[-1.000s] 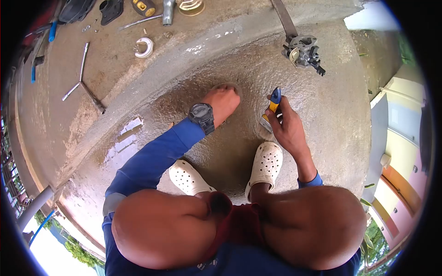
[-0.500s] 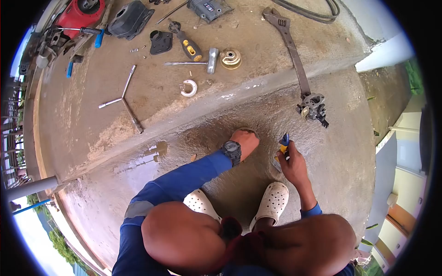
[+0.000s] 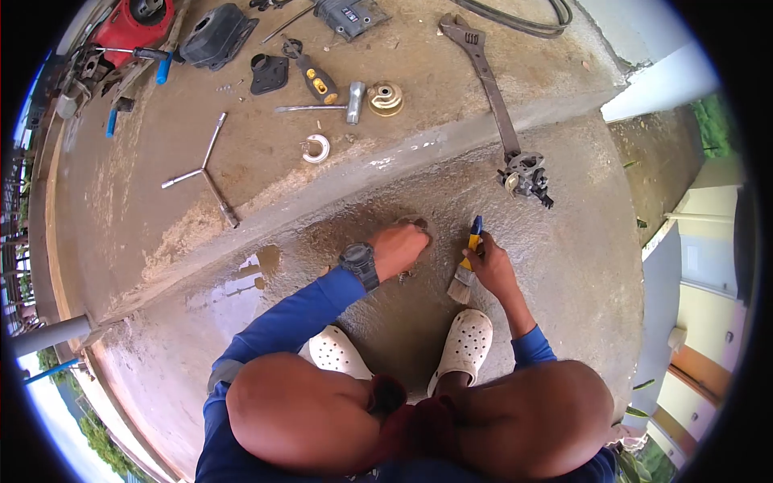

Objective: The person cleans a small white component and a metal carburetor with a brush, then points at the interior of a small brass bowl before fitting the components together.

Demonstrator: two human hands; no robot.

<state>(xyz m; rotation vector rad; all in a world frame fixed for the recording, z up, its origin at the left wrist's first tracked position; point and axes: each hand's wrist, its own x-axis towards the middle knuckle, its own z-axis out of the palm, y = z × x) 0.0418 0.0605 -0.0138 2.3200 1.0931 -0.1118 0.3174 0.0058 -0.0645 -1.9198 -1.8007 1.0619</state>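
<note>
I squat on wet concrete in white clogs. My left hand (image 3: 398, 245), with a black watch on the wrist, is closed over a small rusty part (image 3: 416, 224) that rests on the ground; most of the part is hidden. My right hand (image 3: 487, 266) grips a paintbrush (image 3: 467, 270) with a blue and yellow handle, bristles pointing down toward the concrete just right of the left hand.
A carburetor (image 3: 525, 177) lies ahead right beside a long pipe wrench (image 3: 483, 72). On the raised dry slab are a Y-shaped socket wrench (image 3: 201, 171), a white ring (image 3: 316, 148), a screwdriver (image 3: 310, 72), a metal cup (image 3: 386, 98), engine covers (image 3: 216, 34). A puddle (image 3: 241, 278) lies left.
The view has tilted up from the ground, bringing more tools into sight. My right hand has turned the brush so its bristles point down beside the left hand.
</note>
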